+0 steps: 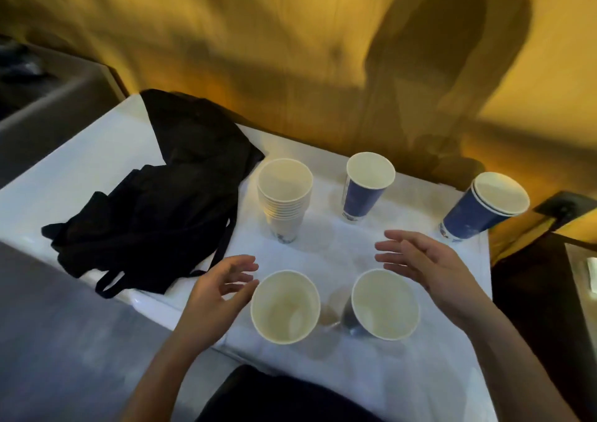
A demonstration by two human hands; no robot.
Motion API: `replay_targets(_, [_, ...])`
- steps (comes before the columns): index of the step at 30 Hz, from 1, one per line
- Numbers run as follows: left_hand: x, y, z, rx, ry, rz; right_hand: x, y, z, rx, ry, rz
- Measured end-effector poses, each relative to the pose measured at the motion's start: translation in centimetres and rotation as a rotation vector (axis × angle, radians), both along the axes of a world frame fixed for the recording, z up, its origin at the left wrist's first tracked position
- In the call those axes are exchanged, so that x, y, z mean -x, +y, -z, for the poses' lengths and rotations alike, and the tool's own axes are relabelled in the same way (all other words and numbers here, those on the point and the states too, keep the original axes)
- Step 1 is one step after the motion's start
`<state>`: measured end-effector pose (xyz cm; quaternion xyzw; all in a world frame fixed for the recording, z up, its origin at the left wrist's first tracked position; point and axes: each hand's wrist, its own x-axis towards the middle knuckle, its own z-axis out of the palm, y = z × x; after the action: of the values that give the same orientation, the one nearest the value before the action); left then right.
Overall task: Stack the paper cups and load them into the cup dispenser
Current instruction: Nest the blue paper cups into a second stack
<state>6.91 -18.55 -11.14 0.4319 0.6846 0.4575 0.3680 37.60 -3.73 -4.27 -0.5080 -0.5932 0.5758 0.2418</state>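
Two single paper cups stand upright near the front of the white table (pixel 339 247): the front left cup (pixel 285 307) and the front right cup (pixel 384 303). My left hand (pixel 219 289) hovers just left of the front left cup, fingers relaxed, holding nothing. My right hand (pixel 423 263) hovers above and right of the front right cup, fingers spread, empty. Farther back stand a tall stack of white cups (pixel 285 202), a single blue cup (pixel 365 192) and a short stack of blue cups (pixel 481 208) at the right edge. No dispenser is visible.
A black bag (pixel 168 195) with straps lies on the table's left half. A yellow wooden wall (pixel 290 50) rises right behind the table. A dark object (pixel 562 211) sits beyond the right edge. Grey floor lies at the left.
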Motion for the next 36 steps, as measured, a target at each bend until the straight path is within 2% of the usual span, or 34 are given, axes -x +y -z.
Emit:
replay_targets(4, [-0.8, -2.0, 0.7, 0.005, 0.052, 0.082, -2.8, -3.0, 3.4, -0.032, -0.008, 0.108])
replay_targets(10, [-2.3, -2.8, 0.6, 0.038, 0.142, 0.226, -2.8, -6.2, 6.2, -0.141, -0.090, -0.014])
replay_targets(16, [-4.1, -1.9, 0.5, 0.153, 0.011, 0.160, -1.0, -7.8, 8.3, -0.122, -0.167, -0.107])
replay_targets(27, [-6.5, -0.7, 0.6, 0.101, -0.102, 0.072, 0.6, -7.9, 9.2, -0.112, -0.047, 0.120])
replay_targets(36, [-7.2, 1.1, 0.0, 0.111, -0.164, 0.144, 0.1, -6.7, 9.1, 0.034, 0.309, 0.306])
